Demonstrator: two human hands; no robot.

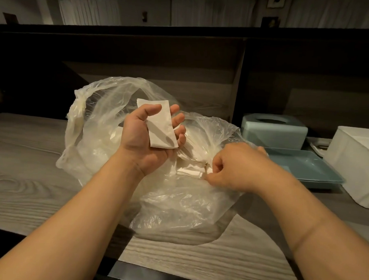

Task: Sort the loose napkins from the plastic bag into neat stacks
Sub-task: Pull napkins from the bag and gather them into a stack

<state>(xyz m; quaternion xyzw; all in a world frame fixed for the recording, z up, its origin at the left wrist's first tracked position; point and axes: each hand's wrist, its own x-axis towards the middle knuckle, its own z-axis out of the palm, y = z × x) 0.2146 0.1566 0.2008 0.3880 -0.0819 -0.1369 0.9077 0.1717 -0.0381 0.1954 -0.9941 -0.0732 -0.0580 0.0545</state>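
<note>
A large clear plastic bag (pixel 176 205) lies crumpled on the wooden counter, with more white napkins (pixel 189 172) showing dimly through it. My left hand (pixel 143 136) is raised palm-up above the bag and holds a small stack of folded white napkins (pixel 158 126) between thumb and fingers. My right hand (pixel 235 165) reaches into the bag's opening from the right, fingers pinched on the end of a napkin lying inside. How many napkins lie in the bag is hidden by the creased plastic.
A pale blue tissue box (pixel 274 131) stands at the back right, with a shallow blue tray (pixel 305 168) in front of it. A white box (pixel 356 164) sits at the far right edge. The grey wood-grain counter (pixel 25 175) extends left; a dark partition rises behind.
</note>
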